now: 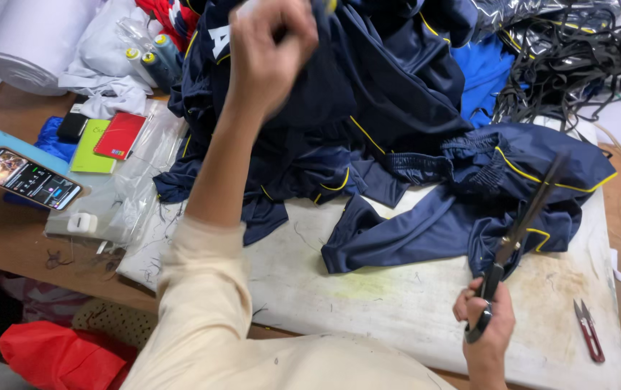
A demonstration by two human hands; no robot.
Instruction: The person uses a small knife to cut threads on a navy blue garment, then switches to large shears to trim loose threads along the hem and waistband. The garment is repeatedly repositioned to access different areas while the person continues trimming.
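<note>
Navy shorts (469, 209) with yellow trim lie near the white board's (397, 303) far edge. Left hand (271, 50) is clenched on more navy cloth (339, 79) at the far edge. Right hand (485, 321) grips black scissors (520, 231) by the near edge.

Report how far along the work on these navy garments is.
Done: cannot tell; loose threads litter the white board. In hand: left hand lifts a garment from the navy pile; right hand holds black scissors. Left: navy shorts lie spread, pile remains.
</note>
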